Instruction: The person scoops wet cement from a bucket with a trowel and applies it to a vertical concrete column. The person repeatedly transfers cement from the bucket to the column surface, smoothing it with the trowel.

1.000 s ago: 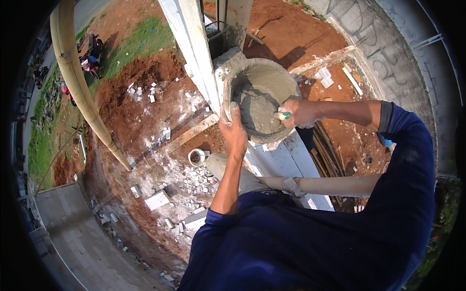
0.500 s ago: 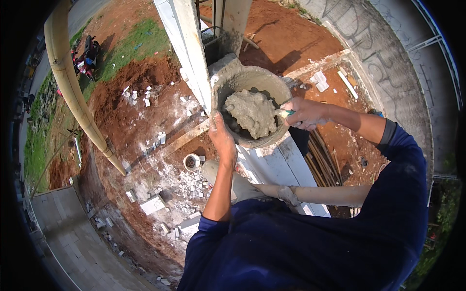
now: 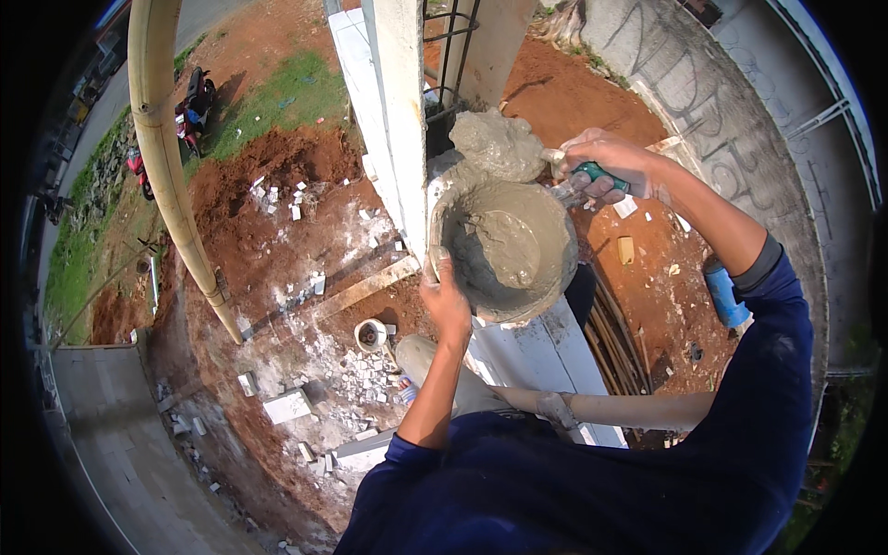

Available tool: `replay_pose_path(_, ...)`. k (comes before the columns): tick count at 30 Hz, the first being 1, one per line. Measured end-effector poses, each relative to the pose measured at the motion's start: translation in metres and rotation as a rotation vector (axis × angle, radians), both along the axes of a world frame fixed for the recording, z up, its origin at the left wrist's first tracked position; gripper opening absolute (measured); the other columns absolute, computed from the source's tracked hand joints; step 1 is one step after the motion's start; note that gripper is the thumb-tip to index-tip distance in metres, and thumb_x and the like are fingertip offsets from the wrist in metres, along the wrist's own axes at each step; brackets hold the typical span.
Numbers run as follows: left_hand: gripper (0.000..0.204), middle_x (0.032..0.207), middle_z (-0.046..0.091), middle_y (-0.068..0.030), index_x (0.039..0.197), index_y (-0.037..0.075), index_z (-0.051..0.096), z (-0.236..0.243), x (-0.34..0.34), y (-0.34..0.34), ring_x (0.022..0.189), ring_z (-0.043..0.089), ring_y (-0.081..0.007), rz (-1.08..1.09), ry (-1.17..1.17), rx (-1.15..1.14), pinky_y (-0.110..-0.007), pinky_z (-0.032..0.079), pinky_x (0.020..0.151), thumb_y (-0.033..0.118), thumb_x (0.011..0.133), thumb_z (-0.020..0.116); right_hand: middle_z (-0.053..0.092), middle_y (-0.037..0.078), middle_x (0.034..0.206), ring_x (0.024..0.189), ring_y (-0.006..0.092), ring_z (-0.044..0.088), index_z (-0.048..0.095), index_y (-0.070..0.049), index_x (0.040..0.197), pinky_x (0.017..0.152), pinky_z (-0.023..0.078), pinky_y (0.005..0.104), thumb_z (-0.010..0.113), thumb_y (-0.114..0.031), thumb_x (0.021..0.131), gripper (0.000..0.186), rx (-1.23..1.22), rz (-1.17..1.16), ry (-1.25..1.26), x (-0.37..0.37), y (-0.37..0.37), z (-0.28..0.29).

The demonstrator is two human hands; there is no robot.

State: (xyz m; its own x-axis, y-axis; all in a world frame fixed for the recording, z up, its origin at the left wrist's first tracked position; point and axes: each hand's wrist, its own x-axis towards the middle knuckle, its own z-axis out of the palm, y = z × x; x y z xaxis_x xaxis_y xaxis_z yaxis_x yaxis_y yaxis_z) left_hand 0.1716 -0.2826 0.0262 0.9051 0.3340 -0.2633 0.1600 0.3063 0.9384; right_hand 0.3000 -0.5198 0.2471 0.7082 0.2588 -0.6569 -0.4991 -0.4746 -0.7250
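Observation:
My left hand (image 3: 446, 305) grips the left rim of a round, mortar-caked bucket (image 3: 561, 254), its thumb on the near side. Wet grey mortar (image 3: 507, 248) lies in the bottom of the bucket. At the upper right, my right hand (image 3: 618, 159) is closed round the green handle of a trowel (image 3: 597, 174). A big heap of mortar (image 3: 498, 145) sits beyond the bucket's far rim, at the trowel's end, and hides the blade. Just past that heap stand a pale column form (image 3: 400, 92) and dark steel reinforcing bars (image 3: 451, 57).
White block wall (image 3: 532, 356) runs below the bucket. A bamboo pole (image 3: 162, 157) slants down on the left; another pole (image 3: 638, 409) crosses before my body. Far below on reddish soil are a small white pail (image 3: 371, 336), broken white blocks (image 3: 287, 407) and a blue cylinder (image 3: 726, 294).
The right hand has lifted the trowel up and away with the mortar heap, from inside the bucket to beyond its far rim. The bucket now shows less mortar; the left hand still holds it.

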Motion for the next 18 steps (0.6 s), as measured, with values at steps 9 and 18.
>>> replay_pose_path(9,0.044,0.126,0.068,-0.0130,0.138,-0.009,0.059,-0.018,0.006,0.000,0.113,0.058,-0.0179,-0.010,-0.068,-0.091,-0.033,0.044,0.103,0.023,0.109,0.057,0.070,0.027,0.086,0.072,0.0368,0.071,0.065,0.011,0.094,0.063,0.054,0.0467,0.065,-0.015,0.089,0.027,-0.489,0.038,-0.782,0.103,0.079,-0.073)
replay_pose_path(18,0.042,0.127,0.068,-0.0130,0.137,-0.008,0.059,-0.005,0.010,0.001,0.110,0.062,-0.0187,-0.034,-0.098,-0.140,-0.032,0.046,0.102,0.009,0.099,0.066,0.067,0.037,0.098,0.096,0.0505,0.069,0.063,0.015,0.099,0.083,0.054,0.0531,0.060,-0.014,0.089,0.031,-0.807,0.288,-0.950,0.040,0.055,-0.018)
